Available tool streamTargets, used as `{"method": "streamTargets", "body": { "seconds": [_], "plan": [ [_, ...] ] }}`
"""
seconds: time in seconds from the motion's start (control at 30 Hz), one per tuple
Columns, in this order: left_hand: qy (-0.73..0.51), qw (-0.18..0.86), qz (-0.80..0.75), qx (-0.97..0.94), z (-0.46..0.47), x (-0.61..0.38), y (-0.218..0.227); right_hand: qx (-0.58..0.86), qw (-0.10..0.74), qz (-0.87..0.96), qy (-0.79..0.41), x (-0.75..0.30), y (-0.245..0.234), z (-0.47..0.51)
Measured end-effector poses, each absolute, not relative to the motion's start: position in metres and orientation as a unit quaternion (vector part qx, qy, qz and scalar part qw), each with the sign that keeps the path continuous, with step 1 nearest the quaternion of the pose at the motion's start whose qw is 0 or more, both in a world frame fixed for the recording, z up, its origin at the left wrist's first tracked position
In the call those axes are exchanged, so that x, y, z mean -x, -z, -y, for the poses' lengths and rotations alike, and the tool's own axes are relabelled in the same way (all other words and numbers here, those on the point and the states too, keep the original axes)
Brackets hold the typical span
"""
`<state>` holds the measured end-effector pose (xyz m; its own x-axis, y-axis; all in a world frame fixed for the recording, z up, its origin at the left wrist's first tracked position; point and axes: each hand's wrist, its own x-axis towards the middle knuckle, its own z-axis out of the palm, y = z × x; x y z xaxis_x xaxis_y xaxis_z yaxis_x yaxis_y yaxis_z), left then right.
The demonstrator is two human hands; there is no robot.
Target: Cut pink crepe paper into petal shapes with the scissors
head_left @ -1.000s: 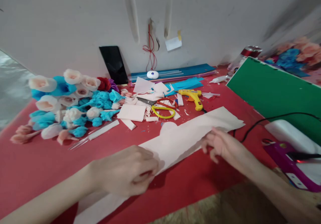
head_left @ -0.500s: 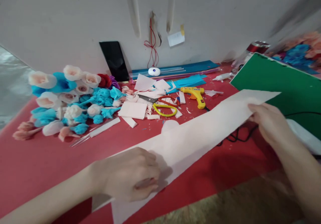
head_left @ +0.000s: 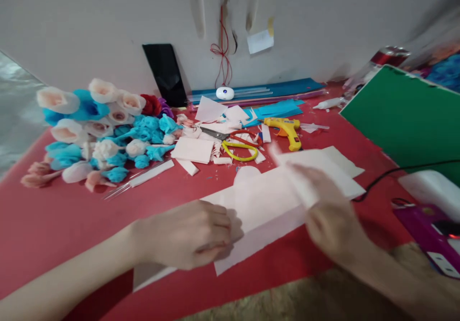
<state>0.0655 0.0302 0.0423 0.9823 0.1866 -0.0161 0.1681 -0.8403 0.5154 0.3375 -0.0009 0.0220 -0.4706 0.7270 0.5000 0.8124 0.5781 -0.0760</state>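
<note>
A long pale pink paper strip (head_left: 266, 201) lies slantwise across the red table (head_left: 64, 215). My left hand (head_left: 187, 235) is curled closed and presses down on the strip's near left end. My right hand (head_left: 327, 215) is blurred by motion at the strip's right part, where the paper is folded back over itself; its fingers pinch the folded end. A small rounded paper cut-out (head_left: 246, 173) lies just beyond the strip.
A heap of blue, white and pink paper flowers (head_left: 104, 134) fills the left. Yellow-handled scissors (head_left: 239, 149), a yellow glue gun (head_left: 287, 130) and paper scraps lie behind the strip. A green board (head_left: 406, 115), black cable (head_left: 388, 175) and purple device (head_left: 427, 230) sit at right.
My right hand had drawn the strip's far end out to the right, and has now brought it back leftward, folding it over. My left hand stayed pressing the near end.
</note>
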Motion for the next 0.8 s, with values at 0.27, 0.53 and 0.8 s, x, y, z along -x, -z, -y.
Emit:
{"method": "streamTargets", "body": {
  "seconds": [0.27, 0.53, 0.8],
  "plan": [
    [-0.075, 0.237, -0.119, -0.961, -0.035, -0.041, -0.031, 0.354, 0.113, 0.928, 0.023, -0.289, 0.021, 0.027],
    [-0.135, 0.225, -0.140, -0.955, -0.016, -0.016, -0.013, 0.324, 0.144, 0.934, 0.039, -0.287, 0.013, 0.022],
    [-0.173, 0.201, -0.165, -0.950, -0.011, -0.009, 0.001, 0.278, 0.130, 0.952, -0.015, -0.275, 0.005, 0.027]
  ]
}}
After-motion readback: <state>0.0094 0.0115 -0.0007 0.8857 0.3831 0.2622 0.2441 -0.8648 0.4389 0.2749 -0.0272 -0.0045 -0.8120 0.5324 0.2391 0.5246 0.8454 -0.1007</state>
